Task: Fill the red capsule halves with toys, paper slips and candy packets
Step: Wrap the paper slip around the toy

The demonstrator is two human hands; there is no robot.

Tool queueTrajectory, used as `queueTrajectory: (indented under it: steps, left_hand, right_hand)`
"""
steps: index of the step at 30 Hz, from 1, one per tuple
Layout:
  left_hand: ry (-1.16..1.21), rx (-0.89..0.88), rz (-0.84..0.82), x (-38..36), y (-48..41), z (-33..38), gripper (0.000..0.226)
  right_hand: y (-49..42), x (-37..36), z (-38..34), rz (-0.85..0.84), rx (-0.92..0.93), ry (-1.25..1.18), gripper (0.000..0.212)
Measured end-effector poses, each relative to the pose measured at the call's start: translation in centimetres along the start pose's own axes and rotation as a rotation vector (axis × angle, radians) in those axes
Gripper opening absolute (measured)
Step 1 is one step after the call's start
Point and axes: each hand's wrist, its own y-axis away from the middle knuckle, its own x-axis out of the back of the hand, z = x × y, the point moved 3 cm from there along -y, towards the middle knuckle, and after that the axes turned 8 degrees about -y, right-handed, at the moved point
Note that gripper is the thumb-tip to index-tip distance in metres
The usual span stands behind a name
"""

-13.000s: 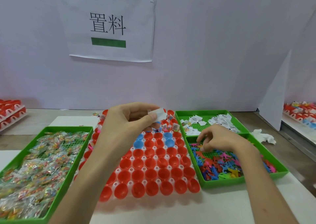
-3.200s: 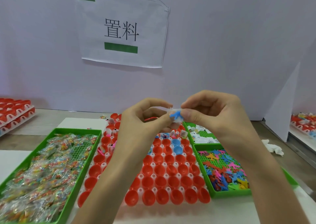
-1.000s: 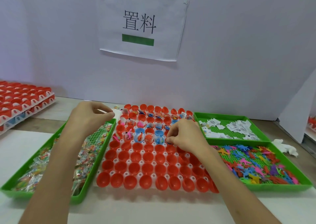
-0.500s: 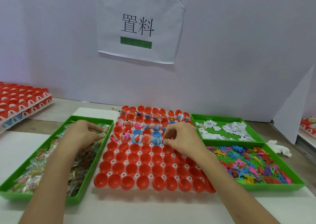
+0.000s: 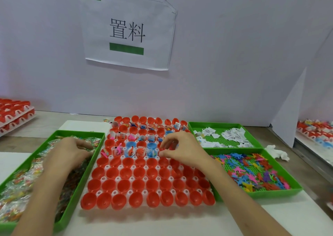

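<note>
A white rack of red capsule halves point(image 5: 138, 183) stands in the middle of the table. Its far rows hold toys, slips and packets point(image 5: 133, 151), and a few halves there are blue point(image 5: 130, 144). My right hand point(image 5: 182, 151) hovers over the rack's right side with fingers loosely curved and thumb and forefinger apart, nothing visible between them. My left hand point(image 5: 68, 152) lies in the green candy tray point(image 5: 79, 187), fingertips among the clear candy packets point(image 5: 16, 187). Whether it pinches one is hidden.
To the right stand a green tray point(image 5: 214, 124) of paper slips point(image 5: 232, 136) and, nearer, a green tray point(image 5: 259, 194) of coloured toys point(image 5: 252, 172). A crumpled tissue point(image 5: 277, 152) lies beside them. More capsule racks sit at far left point(image 5: 16, 111) and far right point(image 5: 315, 133).
My left hand came down from above the candy tray into the packets. My right hand stays over the rack, its pinch loosened.
</note>
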Motion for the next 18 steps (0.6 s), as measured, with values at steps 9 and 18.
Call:
queueTrajectory:
  steps: [9,18]
  left_hand:
    - [0.014,-0.005,0.09,-0.2,-0.3,-0.4,0.008]
    - [0.1,0.018,0.108,-0.4,-1.0,-1.1,0.011]
  right_hand:
    - [-0.2,5.2,3.8,0.381,-0.132,0.024,0.019]
    - [0.7,7.7,10.3,0.256,-0.686,0.296,0.022]
